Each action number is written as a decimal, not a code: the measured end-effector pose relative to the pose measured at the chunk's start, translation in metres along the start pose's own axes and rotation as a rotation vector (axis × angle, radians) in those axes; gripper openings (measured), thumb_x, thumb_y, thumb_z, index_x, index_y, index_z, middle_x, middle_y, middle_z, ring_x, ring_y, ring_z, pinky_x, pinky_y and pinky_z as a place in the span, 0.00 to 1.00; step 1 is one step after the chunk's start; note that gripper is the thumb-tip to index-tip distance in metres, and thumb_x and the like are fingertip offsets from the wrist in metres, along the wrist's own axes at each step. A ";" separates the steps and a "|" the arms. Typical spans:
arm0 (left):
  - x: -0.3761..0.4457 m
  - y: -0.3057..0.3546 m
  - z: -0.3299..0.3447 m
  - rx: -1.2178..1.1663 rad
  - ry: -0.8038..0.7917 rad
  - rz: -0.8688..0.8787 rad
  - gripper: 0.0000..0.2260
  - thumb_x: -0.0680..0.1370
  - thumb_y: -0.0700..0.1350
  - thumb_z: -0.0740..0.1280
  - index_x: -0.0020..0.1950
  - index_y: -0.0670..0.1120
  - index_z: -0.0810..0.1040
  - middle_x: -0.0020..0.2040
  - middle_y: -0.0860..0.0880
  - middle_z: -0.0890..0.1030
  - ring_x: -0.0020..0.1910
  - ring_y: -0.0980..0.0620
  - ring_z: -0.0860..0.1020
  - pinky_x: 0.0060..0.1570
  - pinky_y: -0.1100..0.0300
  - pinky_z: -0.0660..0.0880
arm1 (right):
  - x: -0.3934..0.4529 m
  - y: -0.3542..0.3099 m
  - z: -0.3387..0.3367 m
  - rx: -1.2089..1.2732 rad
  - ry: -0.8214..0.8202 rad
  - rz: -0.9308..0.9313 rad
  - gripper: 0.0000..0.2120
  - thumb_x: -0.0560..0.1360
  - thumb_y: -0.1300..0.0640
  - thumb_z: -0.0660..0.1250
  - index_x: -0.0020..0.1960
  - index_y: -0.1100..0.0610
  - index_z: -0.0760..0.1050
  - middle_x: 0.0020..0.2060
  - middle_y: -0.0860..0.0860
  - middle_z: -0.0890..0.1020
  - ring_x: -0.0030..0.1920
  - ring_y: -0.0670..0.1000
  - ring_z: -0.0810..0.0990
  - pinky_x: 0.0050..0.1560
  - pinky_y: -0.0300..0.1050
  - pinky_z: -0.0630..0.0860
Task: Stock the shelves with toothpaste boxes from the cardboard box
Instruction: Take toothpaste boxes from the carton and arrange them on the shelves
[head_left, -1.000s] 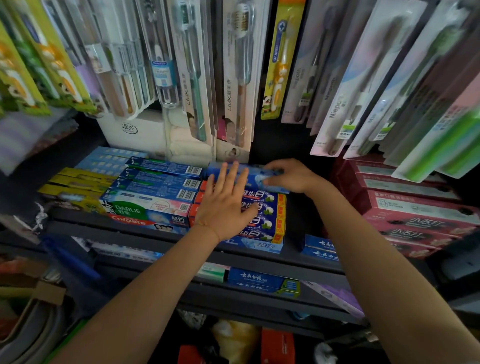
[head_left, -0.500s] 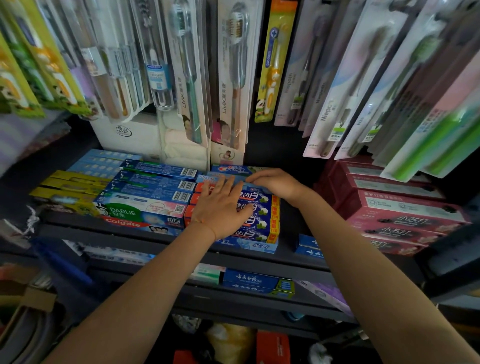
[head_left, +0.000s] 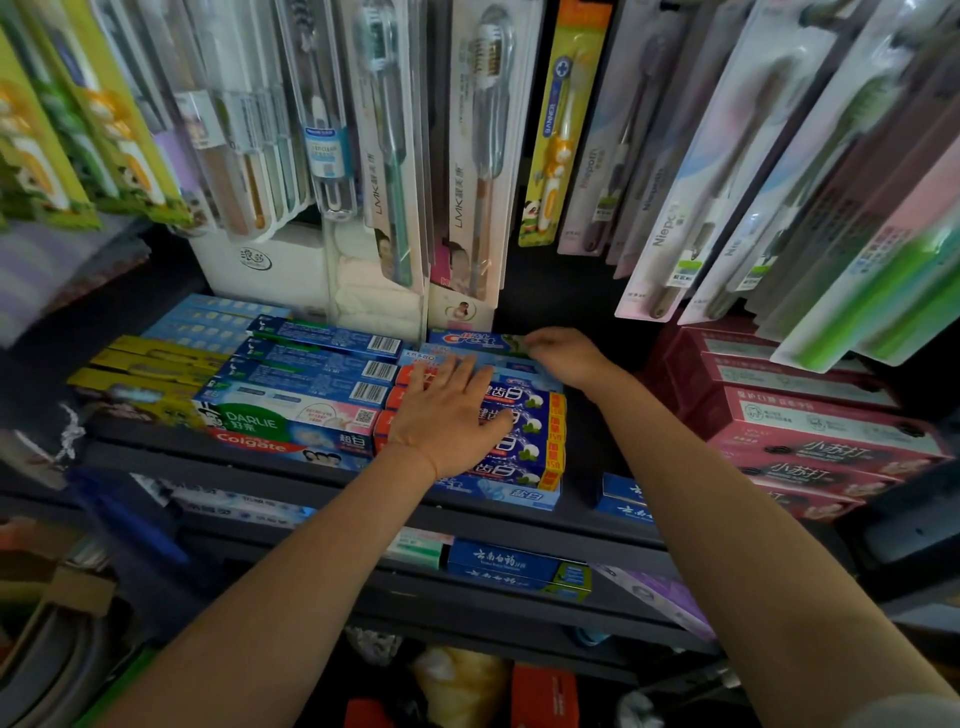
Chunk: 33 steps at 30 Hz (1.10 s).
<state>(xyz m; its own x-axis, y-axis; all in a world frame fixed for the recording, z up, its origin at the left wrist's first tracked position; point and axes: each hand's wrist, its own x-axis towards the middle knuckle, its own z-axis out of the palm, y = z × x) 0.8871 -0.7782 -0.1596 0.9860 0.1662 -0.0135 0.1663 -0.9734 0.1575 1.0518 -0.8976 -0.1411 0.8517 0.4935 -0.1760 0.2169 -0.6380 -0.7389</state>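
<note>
On the far left of the shelf lie yellow boxes. Next to them is a pile of blue boxes, with a Darlie box and a Colgate box at the front. In the middle is a stack of blue toothpaste boxes. The left hand lies flat on top of this stack, with its fingers straight and close together, pressing down. It holds nothing. Behind the stack is a Crest box. The right hand has curled fingers on the right end of the Crest box, and seems to pinch it. On the right sit red boxes. Toothbrush packs hang above the shelf.
</note>
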 end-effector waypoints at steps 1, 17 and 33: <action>0.000 0.000 0.000 -0.001 0.000 0.000 0.33 0.80 0.66 0.45 0.81 0.52 0.49 0.82 0.49 0.48 0.80 0.50 0.44 0.77 0.43 0.40 | 0.005 0.001 0.002 -0.047 0.006 -0.002 0.16 0.81 0.53 0.61 0.67 0.56 0.75 0.64 0.54 0.78 0.57 0.50 0.78 0.55 0.41 0.73; 0.002 -0.001 0.003 0.001 0.007 -0.009 0.32 0.81 0.66 0.46 0.81 0.52 0.48 0.82 0.50 0.48 0.80 0.51 0.43 0.77 0.45 0.39 | 0.051 0.014 0.007 -0.534 -0.070 0.131 0.25 0.80 0.42 0.60 0.68 0.58 0.74 0.66 0.60 0.73 0.63 0.59 0.74 0.64 0.54 0.73; 0.001 -0.001 0.001 -0.005 0.011 -0.001 0.33 0.80 0.66 0.45 0.82 0.51 0.48 0.82 0.49 0.47 0.80 0.51 0.42 0.77 0.44 0.38 | 0.041 0.008 0.005 -0.469 -0.108 0.133 0.30 0.77 0.31 0.56 0.56 0.57 0.79 0.52 0.56 0.82 0.50 0.54 0.81 0.50 0.46 0.78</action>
<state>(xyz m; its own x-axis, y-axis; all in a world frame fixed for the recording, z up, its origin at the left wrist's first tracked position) 0.8881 -0.7774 -0.1606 0.9857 0.1687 -0.0027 0.1669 -0.9725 0.1626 1.0860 -0.8794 -0.1575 0.8377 0.4325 -0.3335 0.3223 -0.8845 -0.3374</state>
